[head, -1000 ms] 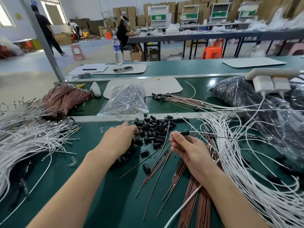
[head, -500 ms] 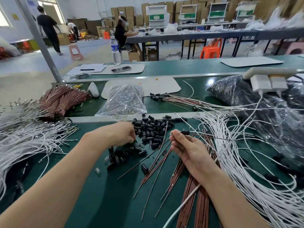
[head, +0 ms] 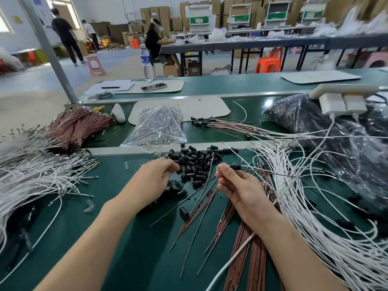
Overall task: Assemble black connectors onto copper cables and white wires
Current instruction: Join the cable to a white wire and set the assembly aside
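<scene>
- Along the far edge of the bench we see a clear plastic bag. A white mat lies behind it. To its right is a fan of thin leads with black caps on their ends.
- At the right edge, a dark plastic sack sits under one power strip carrying two white plugs. The sack and the right heap of white wires crowd that side of the working space.
- On the next bench beyond, we count one water bottle, one phone and one pen on paper. Farther back are one seated person and two standing people.
- We count two heaps of white wire. The second, the left heap of white wires, lies along the left edge, with one tied bundle of copper cables behind it.
- The loose copper cables fan out mid-bench, about a dozen of them. A thicker sheaf lies under our right wrist.
- The pile of black connectors holds several dozen, too many for us to count exactly. One stray connector lies apart, nearer us.
- Our left hand reaches in from the near-left corner, palm down, with its fingers curled into the near side of the pile. The fingertips are buried there, so we cannot tell whether they grip anything.
- Our right hand hovers over the loose cables with its palm turned inward. Thumb and forefinger pinch a single thin cable, and the other fingers are curled. A fitted connector sits just beside the fingertips.
</scene>
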Action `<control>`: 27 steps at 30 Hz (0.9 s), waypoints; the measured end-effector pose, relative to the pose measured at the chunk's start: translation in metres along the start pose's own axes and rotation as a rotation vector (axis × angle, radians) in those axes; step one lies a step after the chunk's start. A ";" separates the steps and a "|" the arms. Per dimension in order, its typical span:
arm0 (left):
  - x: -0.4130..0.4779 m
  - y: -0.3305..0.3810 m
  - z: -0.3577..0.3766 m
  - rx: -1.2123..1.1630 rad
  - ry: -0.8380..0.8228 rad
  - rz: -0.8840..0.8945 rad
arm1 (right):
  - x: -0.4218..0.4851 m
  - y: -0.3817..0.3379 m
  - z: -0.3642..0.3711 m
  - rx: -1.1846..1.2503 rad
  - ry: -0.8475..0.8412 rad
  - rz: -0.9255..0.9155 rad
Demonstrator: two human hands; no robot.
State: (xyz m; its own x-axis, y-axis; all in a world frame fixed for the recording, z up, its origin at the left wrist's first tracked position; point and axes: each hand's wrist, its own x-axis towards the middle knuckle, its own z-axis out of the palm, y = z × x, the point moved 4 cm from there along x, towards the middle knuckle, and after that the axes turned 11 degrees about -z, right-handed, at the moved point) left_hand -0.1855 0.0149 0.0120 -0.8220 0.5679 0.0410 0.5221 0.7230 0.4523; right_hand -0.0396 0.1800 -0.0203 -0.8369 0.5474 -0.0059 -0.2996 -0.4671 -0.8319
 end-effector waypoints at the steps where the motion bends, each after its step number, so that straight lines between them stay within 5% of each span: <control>1: -0.003 0.000 0.002 -0.065 0.063 0.019 | 0.000 0.000 0.000 -0.003 0.003 -0.001; 6: -0.027 0.018 0.007 -0.585 0.299 0.051 | 0.001 0.000 0.002 -0.016 0.008 -0.004; 12: -0.043 0.046 0.039 -1.167 0.120 -0.030 | 0.002 0.000 0.003 -0.033 0.015 -0.022; 27: -0.049 0.054 0.056 -1.337 0.036 -0.014 | -0.001 0.002 0.004 -0.095 -0.015 -0.034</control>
State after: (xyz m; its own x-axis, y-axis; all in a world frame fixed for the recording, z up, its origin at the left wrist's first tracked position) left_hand -0.1040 0.0481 -0.0159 -0.8417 0.5383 0.0431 -0.0918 -0.2212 0.9709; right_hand -0.0414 0.1757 -0.0191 -0.8340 0.5508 0.0312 -0.2840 -0.3801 -0.8803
